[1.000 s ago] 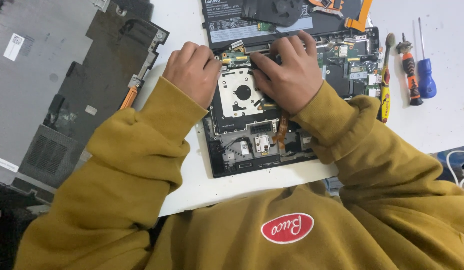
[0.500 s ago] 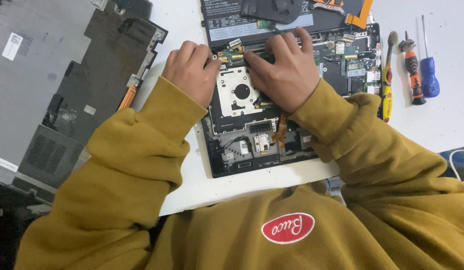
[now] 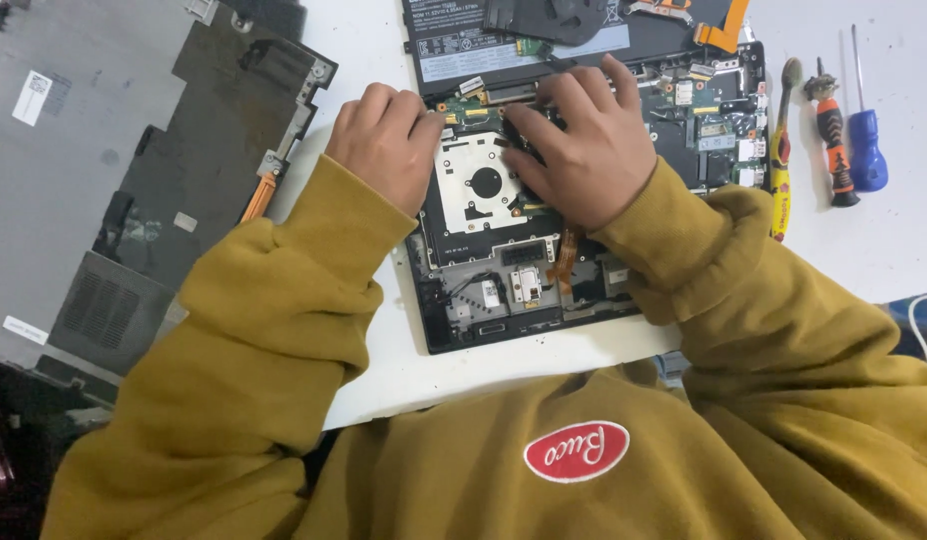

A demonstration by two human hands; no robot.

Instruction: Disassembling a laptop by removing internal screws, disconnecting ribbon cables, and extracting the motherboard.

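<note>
Opened laptop chassis (image 3: 504, 290) sits mid-bench near the front edge, black, bottom cover off: green board, pale metal plate with round hole, orange flex cable. Left hand (image 3: 384, 145) curled, knuckles up, at its left side. Right hand (image 3: 584, 145) spread flat, fingers pressing on the board, gripping nothing.

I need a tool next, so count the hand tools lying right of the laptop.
3, side by side: a yellow-handled tool nearest the opened laptop, an orange-and-black screwdriver, then a blue-handled screwdriver. The sleeve could hide more.
</note>
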